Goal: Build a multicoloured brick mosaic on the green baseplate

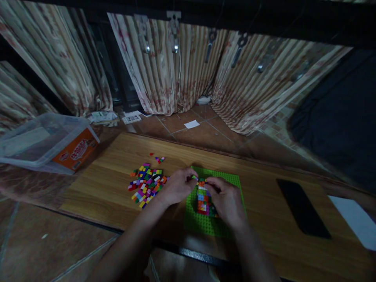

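A green studded baseplate (pixel 202 228) lies on the wooden table. On it stands a block of multicoloured toy bricks (pixel 202 204), with red, blue, orange, white and pink among them. My left hand (pixel 178 185) is at the plate's upper left, thumb and finger pinched on a small pale toy brick (pixel 194 177). My right hand (pixel 227 197) is over the right side of the build, covering part of it. Its thumb and forefinger are closed at the build's far end; what lies between them is too small to make out.
Loose bricks (pixel 147 186) are heaped left of the plate, with a few strays behind. A clear plastic bin (pixel 44 156) with an orange label stands at far left. A black flat slab (pixel 302 207) and white paper (pixel 354 219) lie right. Curtains (pixel 176 70) hang beyond the table (pixel 96 188).
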`<state>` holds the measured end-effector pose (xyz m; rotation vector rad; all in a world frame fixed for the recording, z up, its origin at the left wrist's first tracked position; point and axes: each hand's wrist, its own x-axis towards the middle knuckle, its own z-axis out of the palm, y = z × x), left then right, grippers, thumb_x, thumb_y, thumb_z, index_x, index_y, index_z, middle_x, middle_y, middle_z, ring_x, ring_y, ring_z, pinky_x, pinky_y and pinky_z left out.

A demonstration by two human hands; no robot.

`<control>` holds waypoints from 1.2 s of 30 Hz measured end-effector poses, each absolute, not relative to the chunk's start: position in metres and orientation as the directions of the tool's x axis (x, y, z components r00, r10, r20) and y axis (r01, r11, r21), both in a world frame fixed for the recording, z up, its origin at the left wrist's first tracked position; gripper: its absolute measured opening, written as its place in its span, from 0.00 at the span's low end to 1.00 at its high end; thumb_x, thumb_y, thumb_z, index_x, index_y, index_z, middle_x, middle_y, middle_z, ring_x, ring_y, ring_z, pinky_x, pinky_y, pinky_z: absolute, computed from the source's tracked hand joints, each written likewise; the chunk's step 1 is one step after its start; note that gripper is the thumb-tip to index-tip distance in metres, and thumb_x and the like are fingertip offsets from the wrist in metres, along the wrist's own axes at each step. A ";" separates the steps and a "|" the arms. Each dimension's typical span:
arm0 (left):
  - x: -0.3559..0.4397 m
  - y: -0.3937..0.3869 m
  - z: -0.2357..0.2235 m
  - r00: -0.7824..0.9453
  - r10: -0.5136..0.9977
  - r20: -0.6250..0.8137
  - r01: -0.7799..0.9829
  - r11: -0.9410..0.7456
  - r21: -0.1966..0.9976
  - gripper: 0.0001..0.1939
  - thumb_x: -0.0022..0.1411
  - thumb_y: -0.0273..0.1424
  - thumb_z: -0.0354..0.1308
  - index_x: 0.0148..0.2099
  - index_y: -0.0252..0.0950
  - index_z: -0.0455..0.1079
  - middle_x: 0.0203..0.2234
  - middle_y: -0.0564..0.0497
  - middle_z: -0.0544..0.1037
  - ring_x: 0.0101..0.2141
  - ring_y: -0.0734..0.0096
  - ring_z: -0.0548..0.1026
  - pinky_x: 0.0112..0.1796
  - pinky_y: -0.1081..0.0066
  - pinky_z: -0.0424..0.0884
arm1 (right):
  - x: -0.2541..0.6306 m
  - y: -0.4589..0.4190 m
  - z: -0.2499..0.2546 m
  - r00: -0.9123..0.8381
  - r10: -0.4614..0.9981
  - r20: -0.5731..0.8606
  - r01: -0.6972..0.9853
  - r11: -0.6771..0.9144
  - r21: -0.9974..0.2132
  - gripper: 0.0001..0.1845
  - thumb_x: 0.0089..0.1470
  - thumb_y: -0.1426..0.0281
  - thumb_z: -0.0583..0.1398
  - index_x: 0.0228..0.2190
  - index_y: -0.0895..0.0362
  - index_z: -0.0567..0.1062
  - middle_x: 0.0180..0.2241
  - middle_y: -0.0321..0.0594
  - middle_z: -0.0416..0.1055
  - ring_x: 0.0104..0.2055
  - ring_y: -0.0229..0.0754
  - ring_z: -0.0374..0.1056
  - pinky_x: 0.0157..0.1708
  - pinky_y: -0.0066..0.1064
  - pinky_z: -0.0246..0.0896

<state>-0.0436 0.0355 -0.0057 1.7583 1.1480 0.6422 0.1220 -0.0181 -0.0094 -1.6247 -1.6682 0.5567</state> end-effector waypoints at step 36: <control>-0.044 0.029 0.005 0.419 0.906 -0.060 0.466 -0.158 0.871 0.15 0.56 0.27 0.54 0.44 0.37 0.76 0.29 0.51 0.79 0.33 0.67 0.74 0.39 0.70 0.68 | 0.129 -0.011 -0.012 0.218 0.971 0.094 0.552 -0.043 -0.833 0.11 0.48 0.62 0.61 0.32 0.53 0.80 0.34 0.40 0.76 0.36 0.44 0.71 0.39 0.37 0.64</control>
